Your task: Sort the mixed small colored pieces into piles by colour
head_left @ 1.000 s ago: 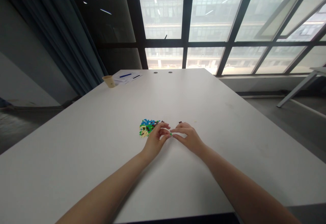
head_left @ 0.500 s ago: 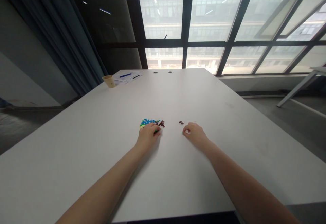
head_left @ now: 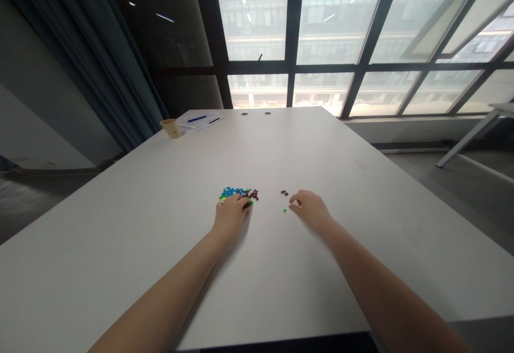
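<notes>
Left hand (head_left: 229,215): palm down on the tabletop (head_left: 160,224), fingers curled over the near edge of the brick pile (head_left: 237,193); whether a brick is pinched cannot be determined, as the fingertips cover it.
Right hand (head_left: 311,209): resting on the tabletop, fingers loosely bent, holding nothing visible; fingertips just beside the green piece (head_left: 285,210).
Green piece: single small brick, lying free on the tabletop, left of the right hand, not touching it.
Brown pieces (head_left: 284,193): two small bricks, just beyond the green piece, apart from the pile.
Brick pile: blue, green, cream and brown bricks, mostly loose, between the hands and nearer the left.
Progress (judgement): early stage; three pieces separated, bulk of pile unsorted.
Far corner: paper cup (head_left: 171,127), papers with blue pen (head_left: 197,119).
</notes>
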Motion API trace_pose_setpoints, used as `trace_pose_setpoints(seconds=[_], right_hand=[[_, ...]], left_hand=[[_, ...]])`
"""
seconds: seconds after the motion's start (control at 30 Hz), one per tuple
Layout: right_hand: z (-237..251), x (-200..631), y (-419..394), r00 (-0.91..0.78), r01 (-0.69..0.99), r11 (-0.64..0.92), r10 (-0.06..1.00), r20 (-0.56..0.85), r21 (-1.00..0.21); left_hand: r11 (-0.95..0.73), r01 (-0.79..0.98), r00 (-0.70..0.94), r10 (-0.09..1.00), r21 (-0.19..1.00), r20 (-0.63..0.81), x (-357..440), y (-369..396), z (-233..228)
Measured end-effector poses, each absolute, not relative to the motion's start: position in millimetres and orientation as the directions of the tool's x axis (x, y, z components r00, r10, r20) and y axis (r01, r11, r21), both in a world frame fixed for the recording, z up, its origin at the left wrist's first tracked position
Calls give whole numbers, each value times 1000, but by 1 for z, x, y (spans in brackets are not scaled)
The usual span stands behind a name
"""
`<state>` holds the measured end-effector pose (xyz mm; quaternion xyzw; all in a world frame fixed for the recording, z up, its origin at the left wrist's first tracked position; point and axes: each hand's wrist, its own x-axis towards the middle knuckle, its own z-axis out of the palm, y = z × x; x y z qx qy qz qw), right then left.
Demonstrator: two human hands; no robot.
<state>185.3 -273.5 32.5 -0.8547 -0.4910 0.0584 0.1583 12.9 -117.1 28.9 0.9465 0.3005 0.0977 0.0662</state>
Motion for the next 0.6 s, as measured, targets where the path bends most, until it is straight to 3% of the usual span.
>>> trace_pose_setpoints(seconds=[0.37,0.6], right_hand=[[30,170,-272,451,837,-379,886,106,-396],[28,172,-270,444,832,-321,874,196,-452]], left_hand=[[-826,544,787,564,151,250,14,-113,20],[-851,471,801,523,231,292,19,-112,21]])
